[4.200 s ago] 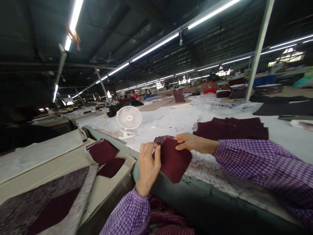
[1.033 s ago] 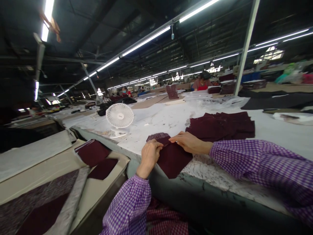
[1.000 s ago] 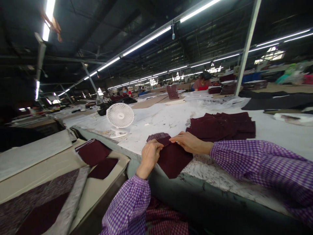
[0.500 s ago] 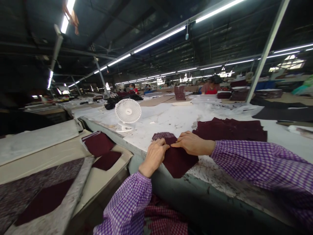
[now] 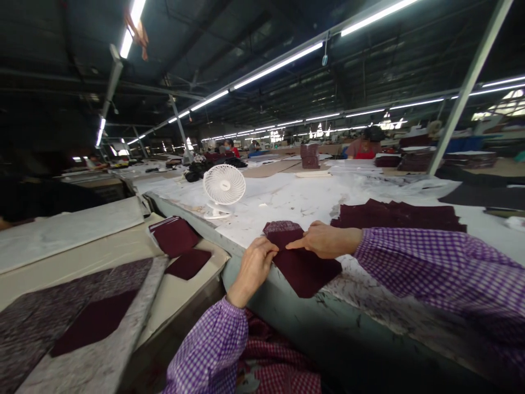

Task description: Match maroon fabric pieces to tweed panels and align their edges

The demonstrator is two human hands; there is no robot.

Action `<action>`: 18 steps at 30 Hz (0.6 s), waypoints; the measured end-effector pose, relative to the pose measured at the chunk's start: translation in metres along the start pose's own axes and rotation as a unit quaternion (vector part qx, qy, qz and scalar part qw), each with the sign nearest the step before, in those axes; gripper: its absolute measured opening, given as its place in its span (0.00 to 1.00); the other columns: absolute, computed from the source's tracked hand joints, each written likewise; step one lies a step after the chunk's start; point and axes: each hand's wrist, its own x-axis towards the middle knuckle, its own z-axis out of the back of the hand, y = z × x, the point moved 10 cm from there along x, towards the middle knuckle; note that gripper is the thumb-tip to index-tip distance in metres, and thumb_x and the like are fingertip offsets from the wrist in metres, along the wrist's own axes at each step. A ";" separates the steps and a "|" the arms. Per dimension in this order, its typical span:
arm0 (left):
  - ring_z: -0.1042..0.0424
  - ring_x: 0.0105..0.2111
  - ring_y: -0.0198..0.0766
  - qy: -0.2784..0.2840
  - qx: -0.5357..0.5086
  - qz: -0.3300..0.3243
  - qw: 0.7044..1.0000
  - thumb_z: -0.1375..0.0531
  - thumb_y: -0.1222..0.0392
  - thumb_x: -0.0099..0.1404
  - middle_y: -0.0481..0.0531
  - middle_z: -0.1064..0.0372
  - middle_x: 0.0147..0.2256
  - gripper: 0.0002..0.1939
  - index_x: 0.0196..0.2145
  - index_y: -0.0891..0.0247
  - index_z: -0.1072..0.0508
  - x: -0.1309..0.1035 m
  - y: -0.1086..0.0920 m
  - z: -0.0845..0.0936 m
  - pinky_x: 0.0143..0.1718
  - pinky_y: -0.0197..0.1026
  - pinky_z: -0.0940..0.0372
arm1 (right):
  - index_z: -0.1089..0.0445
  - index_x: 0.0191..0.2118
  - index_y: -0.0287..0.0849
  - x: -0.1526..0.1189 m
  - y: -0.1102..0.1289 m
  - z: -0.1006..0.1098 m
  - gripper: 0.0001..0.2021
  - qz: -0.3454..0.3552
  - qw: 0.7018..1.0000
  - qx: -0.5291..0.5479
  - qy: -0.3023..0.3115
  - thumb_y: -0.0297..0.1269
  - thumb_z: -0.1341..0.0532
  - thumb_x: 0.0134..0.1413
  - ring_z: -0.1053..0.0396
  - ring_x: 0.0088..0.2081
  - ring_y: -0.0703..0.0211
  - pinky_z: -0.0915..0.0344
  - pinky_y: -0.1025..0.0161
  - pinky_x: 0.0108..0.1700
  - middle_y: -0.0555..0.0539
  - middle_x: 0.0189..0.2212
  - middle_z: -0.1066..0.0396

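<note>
A dark maroon fabric piece (image 5: 307, 271) lies at the table's front edge, its lower corner hanging over. Its far end is a speckled, lighter strip. My left hand (image 5: 255, 266) pinches the piece's left edge between thumb and fingertips. My right hand (image 5: 326, 239) rests on the piece with its index finger stretched out toward the left fingertips and the other fingers curled. To the right, behind my right forearm, lies a spread row of maroon pieces (image 5: 396, 215).
A white fan (image 5: 224, 185) stands on the white-covered table (image 5: 283, 200). At the left, a lower surface bears a maroon stack (image 5: 174, 236), a loose piece (image 5: 189, 264) and another piece (image 5: 96, 323) on a speckled board. People sit farther back.
The view has shifted slightly, moving the scene to the right. My right index finger now points out straighter, and more of the maroon fabric shows between my hands and the speckled end.
</note>
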 end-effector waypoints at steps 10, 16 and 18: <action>0.38 0.38 0.41 -0.020 0.094 -0.085 0.992 0.50 0.65 0.68 0.53 0.32 0.34 0.12 0.38 0.61 0.27 -0.012 -0.021 0.003 0.40 0.43 0.39 | 0.48 0.64 0.49 0.004 0.013 0.001 0.34 0.002 0.999 -0.034 0.039 0.20 0.52 0.52 0.32 0.37 0.53 0.42 0.58 0.38 0.39 0.35 0.28; 0.36 0.37 0.39 -0.074 -0.012 0.013 0.997 0.44 0.64 0.64 0.50 0.32 0.33 0.05 0.38 0.63 0.30 -0.016 0.003 0.016 0.40 0.42 0.39 | 0.49 0.64 0.50 0.004 0.013 0.001 0.35 0.001 0.999 -0.022 0.049 0.20 0.52 0.51 0.32 0.35 0.54 0.42 0.61 0.34 0.39 0.34 0.28; 0.36 0.37 0.39 -0.078 -0.011 0.029 0.997 0.44 0.65 0.63 0.50 0.32 0.32 0.03 0.33 0.63 0.29 -0.015 0.005 0.015 0.40 0.42 0.39 | 0.48 0.64 0.50 0.004 0.014 0.003 0.35 0.007 0.999 -0.020 0.046 0.19 0.52 0.50 0.32 0.33 0.55 0.43 0.62 0.32 0.40 0.33 0.28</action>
